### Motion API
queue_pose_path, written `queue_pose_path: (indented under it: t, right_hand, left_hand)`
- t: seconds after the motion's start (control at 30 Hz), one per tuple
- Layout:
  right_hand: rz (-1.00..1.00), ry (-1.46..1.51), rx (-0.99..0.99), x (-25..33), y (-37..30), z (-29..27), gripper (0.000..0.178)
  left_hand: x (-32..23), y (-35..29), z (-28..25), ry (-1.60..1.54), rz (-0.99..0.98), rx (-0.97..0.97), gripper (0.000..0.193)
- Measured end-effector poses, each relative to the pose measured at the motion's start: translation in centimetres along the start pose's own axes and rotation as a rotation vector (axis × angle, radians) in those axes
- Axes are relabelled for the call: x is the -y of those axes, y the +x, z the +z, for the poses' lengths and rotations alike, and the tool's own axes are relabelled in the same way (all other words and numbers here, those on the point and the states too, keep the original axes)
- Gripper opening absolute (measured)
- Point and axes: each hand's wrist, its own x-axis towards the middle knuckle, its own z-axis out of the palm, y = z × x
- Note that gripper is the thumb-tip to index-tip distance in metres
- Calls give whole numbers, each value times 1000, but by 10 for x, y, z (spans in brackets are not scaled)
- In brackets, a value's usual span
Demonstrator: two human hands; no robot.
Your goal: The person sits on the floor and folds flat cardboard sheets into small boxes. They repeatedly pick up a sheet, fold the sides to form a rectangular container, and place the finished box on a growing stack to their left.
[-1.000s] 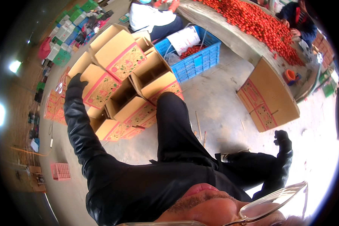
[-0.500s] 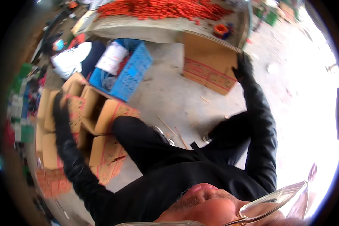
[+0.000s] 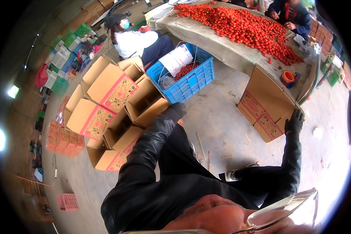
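Note:
My right hand (image 3: pixel 295 121), in a black glove, grips the right edge of an unfolded cardboard box (image 3: pixel 266 103) with printed pink-and-red bands. That box stands tilted on the floor, leaning by the tomato table. My black-gloved left hand (image 3: pixel 177 110) is by the corner of an open cardboard carton (image 3: pixel 154 111), just below a blue plastic crate (image 3: pixel 187 93). Its fingers are dark and blurred, so whether they touch the carton is unclear. Several more open cartons (image 3: pixel 112 91) with fruit prints are stacked at my left. The crate holds red tomatoes and a white printed sack.
A cloth-covered table (image 3: pixel 226 54) bears a heap of red tomatoes (image 3: pixel 238 29) and an orange tub (image 3: pixel 288 78). A masked person (image 3: pixel 134 41) sits beyond the crate; another person (image 3: pixel 290 17) works across the table. A pink basket (image 3: pixel 68 202) and wood sticks (image 3: pixel 201 145) lie on the floor.
The view has swung left. My left hand has moved from the outer side of the stacked cartons rightward to the carton by the blue crate. My right hand still holds the cardboard box.

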Motion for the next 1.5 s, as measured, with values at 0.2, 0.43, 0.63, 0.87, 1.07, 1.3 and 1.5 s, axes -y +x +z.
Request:
queue_pose_path:
  t: [0.2,0.43,0.63,0.87,1.07,1.3,1.5]
  right_hand:
    - [50,-2,-6,-9,3,20,80]
    - [24,-47,-58,-1,4,21,77]
    - [6,-84,-66,-1,3,19,77]
    - [-9,-105,-62,2,2,22,77]
    - [-53,-137,-119,-4,4,26,76]
    - [-117,-132,-276,-13,9,24,62]
    - [-92,-145,-247,-4,7,12,45]
  left_hand:
    - [21,14,25,-32,68,282,46]
    - [11,12,18,-31,91,312,40]
    - [0,12,10,-75,38,322,43]
    - [-1,7,8,-66,19,337,41]
    - [-4,11,6,-54,51,345,39]
    - [-2,17,12,-75,65,324,38]
    - [-2,16,10,-68,64,332,39]
